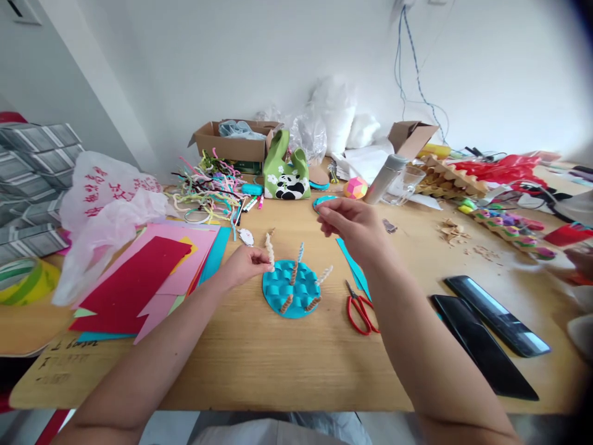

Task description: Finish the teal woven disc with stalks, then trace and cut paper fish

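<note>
A round teal woven paper disc (pixel 291 289) lies in the middle of the wooden table (pixel 259 358), with several twisted cream and brown pipe cleaners standing out of it. My left hand (pixel 244 264) is closed in a pinch on the cream pipe cleaner (pixel 269 250) at the disc's left edge. Raised above and behind the disc, my right hand (pixel 347 224) has its fingertips pinched together on something I cannot make out. A teal paper strip (pixel 353 266) lies under my right wrist.
Red-handled scissors (pixel 359 309) lie right of the disc. Coloured paper sheets (pixel 148 278) are stacked at the left beside a plastic bag (pixel 104 210). Loose pipe cleaners (pixel 210 185), a panda bag (pixel 286 176) and cardboard boxes sit at the back. Two black trays (pixel 486 334) lie right.
</note>
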`<state>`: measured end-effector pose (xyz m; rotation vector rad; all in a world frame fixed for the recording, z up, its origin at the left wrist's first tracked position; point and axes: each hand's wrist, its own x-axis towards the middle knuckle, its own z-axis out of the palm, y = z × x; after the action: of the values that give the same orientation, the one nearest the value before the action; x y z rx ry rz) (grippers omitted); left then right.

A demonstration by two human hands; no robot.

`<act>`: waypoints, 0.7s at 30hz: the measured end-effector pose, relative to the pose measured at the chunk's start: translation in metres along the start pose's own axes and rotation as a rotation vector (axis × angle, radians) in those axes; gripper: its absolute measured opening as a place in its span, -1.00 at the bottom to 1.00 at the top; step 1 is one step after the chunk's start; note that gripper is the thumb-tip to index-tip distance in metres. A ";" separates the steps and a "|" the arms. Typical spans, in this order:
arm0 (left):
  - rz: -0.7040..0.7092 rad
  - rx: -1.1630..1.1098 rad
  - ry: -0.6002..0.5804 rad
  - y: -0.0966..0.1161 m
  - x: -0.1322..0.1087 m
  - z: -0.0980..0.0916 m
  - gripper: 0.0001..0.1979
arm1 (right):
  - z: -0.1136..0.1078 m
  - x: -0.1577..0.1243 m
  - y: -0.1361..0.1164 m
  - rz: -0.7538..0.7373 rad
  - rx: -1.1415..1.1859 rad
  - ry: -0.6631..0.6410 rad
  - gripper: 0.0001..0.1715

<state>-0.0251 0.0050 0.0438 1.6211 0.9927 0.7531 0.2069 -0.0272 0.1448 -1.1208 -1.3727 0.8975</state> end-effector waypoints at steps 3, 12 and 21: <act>-0.007 0.018 0.057 -0.013 -0.007 -0.001 -0.85 | -0.014 -0.018 0.013 0.011 0.073 0.124 -0.75; 0.002 0.175 0.082 -0.045 -0.015 0.005 -0.82 | -0.033 -0.053 0.075 0.028 0.197 0.589 -0.75; 0.287 0.431 0.049 -0.045 -0.016 0.007 -0.95 | -0.036 -0.057 0.092 -0.045 0.077 0.705 -0.78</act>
<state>-0.0374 -0.0073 -0.0011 2.1605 1.0166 0.8098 0.2528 -0.0604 0.0451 -1.1866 -0.7690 0.4424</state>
